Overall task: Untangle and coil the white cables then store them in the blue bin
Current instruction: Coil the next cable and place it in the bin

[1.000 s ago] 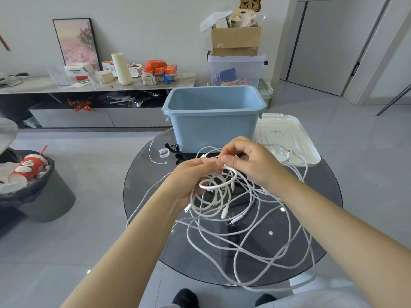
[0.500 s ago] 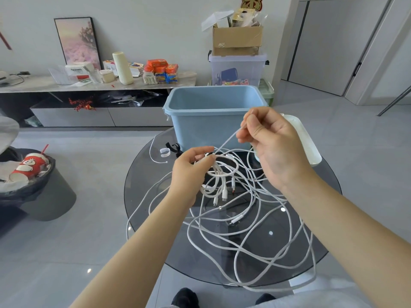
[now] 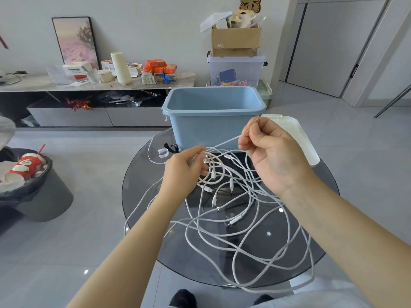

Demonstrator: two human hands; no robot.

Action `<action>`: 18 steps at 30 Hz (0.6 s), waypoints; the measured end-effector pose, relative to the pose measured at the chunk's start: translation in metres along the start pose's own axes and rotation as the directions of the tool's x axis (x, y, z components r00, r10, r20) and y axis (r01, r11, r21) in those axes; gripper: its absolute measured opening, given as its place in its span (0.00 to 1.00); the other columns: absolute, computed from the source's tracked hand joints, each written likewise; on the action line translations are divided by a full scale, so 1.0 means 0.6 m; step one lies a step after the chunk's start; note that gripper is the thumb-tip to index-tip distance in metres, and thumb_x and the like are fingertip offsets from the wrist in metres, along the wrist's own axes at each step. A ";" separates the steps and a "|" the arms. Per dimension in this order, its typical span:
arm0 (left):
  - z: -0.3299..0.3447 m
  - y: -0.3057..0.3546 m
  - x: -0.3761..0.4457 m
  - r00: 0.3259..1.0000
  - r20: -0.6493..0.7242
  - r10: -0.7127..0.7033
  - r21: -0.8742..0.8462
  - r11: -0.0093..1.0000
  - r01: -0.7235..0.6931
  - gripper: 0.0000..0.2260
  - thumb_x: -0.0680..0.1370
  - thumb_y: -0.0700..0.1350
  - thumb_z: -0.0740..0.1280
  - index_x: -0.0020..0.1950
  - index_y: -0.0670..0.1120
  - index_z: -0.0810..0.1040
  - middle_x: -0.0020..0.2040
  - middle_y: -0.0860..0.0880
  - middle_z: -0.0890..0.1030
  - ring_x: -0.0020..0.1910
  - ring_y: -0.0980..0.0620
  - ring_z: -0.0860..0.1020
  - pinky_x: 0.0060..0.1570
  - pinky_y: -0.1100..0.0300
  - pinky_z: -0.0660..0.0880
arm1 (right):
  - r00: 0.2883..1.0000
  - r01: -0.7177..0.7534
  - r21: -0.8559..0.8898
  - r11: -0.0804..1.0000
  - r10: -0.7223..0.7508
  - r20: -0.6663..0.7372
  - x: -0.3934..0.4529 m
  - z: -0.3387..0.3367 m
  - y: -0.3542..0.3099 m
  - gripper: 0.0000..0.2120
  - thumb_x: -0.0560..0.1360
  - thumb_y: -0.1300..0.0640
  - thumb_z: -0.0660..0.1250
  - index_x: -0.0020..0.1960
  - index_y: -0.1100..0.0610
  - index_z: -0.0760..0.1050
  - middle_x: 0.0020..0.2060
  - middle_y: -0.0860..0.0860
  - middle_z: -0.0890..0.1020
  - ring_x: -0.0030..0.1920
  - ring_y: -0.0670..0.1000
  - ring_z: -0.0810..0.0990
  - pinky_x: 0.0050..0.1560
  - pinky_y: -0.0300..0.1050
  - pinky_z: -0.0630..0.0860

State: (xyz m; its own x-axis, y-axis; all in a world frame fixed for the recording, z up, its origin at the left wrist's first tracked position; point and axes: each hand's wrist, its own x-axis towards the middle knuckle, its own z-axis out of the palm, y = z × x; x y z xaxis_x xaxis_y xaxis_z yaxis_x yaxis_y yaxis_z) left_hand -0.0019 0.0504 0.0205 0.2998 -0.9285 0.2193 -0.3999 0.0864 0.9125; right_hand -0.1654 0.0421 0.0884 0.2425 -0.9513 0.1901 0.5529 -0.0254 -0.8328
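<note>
right hand (image 3: 274, 156) hides white lid (image 3: 304, 141).

White box (image 3: 76, 69) on the shelf reads "Panasonic".

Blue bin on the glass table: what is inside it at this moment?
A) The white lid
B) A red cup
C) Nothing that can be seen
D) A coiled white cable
C: the inside of the blue bin shows only bare walls, while the white cables lie tangled on the table and the white lid lies beside the bin.
</note>
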 end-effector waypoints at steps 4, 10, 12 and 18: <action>-0.021 -0.002 0.016 0.978 0.008 -0.209 -0.401 0.895 0.194 0.09 0.81 0.37 0.59 0.54 0.42 0.78 0.34 0.49 0.78 0.27 0.55 0.77 0.38 0.60 0.78 | 0.919 -0.057 -0.370 0.927 0.194 0.344 0.001 -0.031 -0.002 0.08 0.75 0.69 0.60 0.41 0.60 0.72 0.33 0.51 0.78 0.35 0.47 0.78 0.43 0.37 0.76; -0.020 0.008 0.023 0.935 0.069 -0.347 -0.615 0.724 0.314 0.12 0.78 0.32 0.54 0.49 0.44 0.74 0.34 0.48 0.68 0.22 0.57 0.63 0.23 0.66 0.64 | 0.823 0.283 -0.868 0.407 0.362 0.438 -0.007 -0.026 0.037 0.10 0.75 0.63 0.67 0.41 0.49 0.76 0.39 0.40 0.80 0.43 0.40 0.80 0.50 0.35 0.75; -0.021 0.008 0.023 0.939 0.034 -0.343 -0.537 0.786 0.307 0.12 0.77 0.33 0.56 0.48 0.46 0.75 0.35 0.48 0.67 0.25 0.55 0.64 0.23 0.66 0.63 | 0.833 0.247 -0.874 0.419 0.369 0.412 -0.008 -0.027 0.034 0.12 0.74 0.65 0.66 0.42 0.47 0.78 0.39 0.40 0.81 0.42 0.37 0.79 0.47 0.30 0.73; -0.013 0.023 0.008 0.975 0.118 -0.189 -0.418 0.881 0.222 0.08 0.78 0.36 0.59 0.50 0.46 0.76 0.33 0.50 0.67 0.26 0.58 0.64 0.30 0.65 0.64 | 0.983 0.067 -0.877 0.476 0.117 0.138 0.012 -0.034 0.055 0.14 0.78 0.54 0.63 0.63 0.49 0.71 0.55 0.45 0.75 0.51 0.38 0.74 0.58 0.33 0.69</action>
State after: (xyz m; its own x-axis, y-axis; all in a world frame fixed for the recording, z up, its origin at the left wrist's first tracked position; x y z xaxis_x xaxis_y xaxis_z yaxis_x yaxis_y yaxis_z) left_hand 0.0007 0.0498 0.0367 0.2654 -0.9641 0.0000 0.0768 0.0212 0.9968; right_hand -0.1616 0.0280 0.0519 0.4135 -0.8960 0.1616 -0.4200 -0.3451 -0.8393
